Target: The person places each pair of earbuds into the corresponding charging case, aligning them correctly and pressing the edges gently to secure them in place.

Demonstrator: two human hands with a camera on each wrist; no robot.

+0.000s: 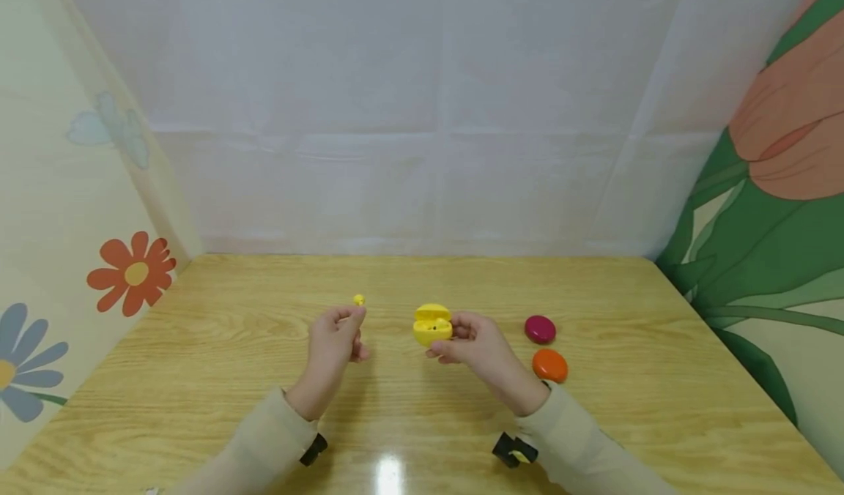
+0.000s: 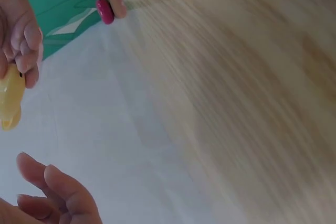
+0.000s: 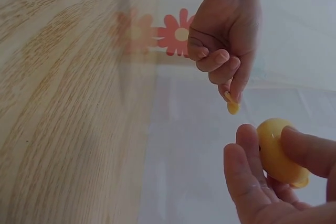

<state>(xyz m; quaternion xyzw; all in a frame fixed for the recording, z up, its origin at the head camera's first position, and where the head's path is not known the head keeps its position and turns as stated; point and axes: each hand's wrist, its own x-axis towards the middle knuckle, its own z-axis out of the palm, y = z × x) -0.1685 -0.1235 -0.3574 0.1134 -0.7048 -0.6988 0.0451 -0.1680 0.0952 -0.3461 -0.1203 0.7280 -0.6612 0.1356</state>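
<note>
Between thumb and index finger, my left hand (image 1: 335, 337) pinches a small yellow earbud (image 1: 359, 300), held up above the table. In the right wrist view the earbud (image 3: 233, 107) hangs from those fingertips. My right hand (image 1: 480, 348) grips a round yellow earbud charging case (image 1: 432, 334), its lid raised. Inside the case a pale spot and a dark dot show. The left wrist view has the case (image 2: 11, 94) at its left edge, in the right hand's fingers. A short space separates the earbud from the case.
A magenta round case (image 1: 540, 329) and an orange round case (image 1: 550, 365) lie on the wood-grain table (image 1: 250, 297), right of my right hand. A white sheet (image 1: 422, 114) hangs behind the table, with flower-patterned panels at both sides.
</note>
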